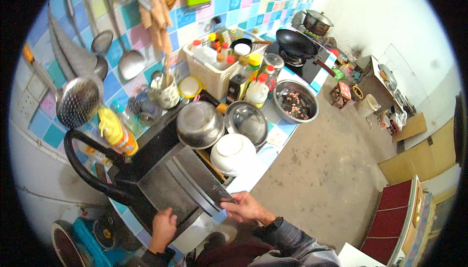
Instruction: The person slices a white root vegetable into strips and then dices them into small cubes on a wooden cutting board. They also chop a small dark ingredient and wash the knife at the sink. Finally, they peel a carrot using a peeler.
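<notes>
My right hand (242, 207) pinches the near right corner of a flat dark metal panel (197, 179) with lighter stripes, lying tilted over the black sink (161, 190). My left hand (164, 226) is at the sink's near left edge, fingers partly curled, with nothing visible in it. A black curved faucet (78, 172) arches over the sink's left side. Beyond the panel, an upturned white bowl (233, 153), an upturned steel bowl (200, 124) and a steel pan or bowl (246, 122) stand together on the counter.
A steel basin (296, 101) with small pinkish pieces stands near the counter edge. Bottles and a white plastic basket (208, 73) are behind. A yellow detergent bottle (117, 131) stands by the faucet. Ladles and a skimmer (80, 102) hang on the tiled wall. A black wok (296, 44) is on the stove.
</notes>
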`<act>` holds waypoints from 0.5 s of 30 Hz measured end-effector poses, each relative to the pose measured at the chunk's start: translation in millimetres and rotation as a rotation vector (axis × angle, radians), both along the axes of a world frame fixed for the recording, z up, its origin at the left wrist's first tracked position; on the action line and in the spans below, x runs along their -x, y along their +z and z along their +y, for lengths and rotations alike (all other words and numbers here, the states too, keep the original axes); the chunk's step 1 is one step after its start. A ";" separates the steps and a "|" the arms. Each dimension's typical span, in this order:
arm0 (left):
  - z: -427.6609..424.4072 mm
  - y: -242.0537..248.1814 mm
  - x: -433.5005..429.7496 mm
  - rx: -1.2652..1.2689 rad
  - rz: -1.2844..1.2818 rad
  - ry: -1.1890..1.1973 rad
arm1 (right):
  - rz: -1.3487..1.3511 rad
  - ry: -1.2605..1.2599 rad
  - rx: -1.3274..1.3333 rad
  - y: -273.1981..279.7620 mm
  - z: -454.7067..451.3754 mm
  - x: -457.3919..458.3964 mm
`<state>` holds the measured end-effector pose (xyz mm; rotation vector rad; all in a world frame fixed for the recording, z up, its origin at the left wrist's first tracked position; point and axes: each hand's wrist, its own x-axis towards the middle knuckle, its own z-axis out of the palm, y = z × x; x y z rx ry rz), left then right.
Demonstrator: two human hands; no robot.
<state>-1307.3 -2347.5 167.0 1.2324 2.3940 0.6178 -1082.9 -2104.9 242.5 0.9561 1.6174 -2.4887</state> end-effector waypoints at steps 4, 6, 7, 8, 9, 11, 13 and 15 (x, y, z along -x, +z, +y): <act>64.9 28.4 -60.1 -0.026 -0.584 -0.021 | 0.138 -0.162 0.022 13.4 46.3 -60.3; 116.8 41.0 -93.5 0.027 -0.673 -0.019 | 0.179 -0.257 0.014 13.1 78.7 -108.6; 142.6 46.0 -112.3 0.084 -0.757 0.020 | 0.162 -0.341 0.008 10.1 94.0 -139.1; 169.4 48.6 -133.8 0.098 -0.713 -0.076 | 0.225 -0.446 0.060 5.0 107.7 -172.0; 196.5 49.0 -156.4 0.138 -0.739 -0.136 | 0.305 -0.530 0.114 -2.1 120.3 -206.4; 247.7 43.1 -205.5 0.174 -0.782 -0.267 | 0.408 -0.735 0.234 -25.7 145.7 -266.5; 293.8 35.7 -245.6 0.134 -0.611 -0.551 | 0.170 -0.982 0.146 -57.8 166.3 -311.2; 330.4 28.9 -282.7 -0.032 -0.504 -0.765 | -0.554 -1.041 -0.276 -87.0 172.2 -349.7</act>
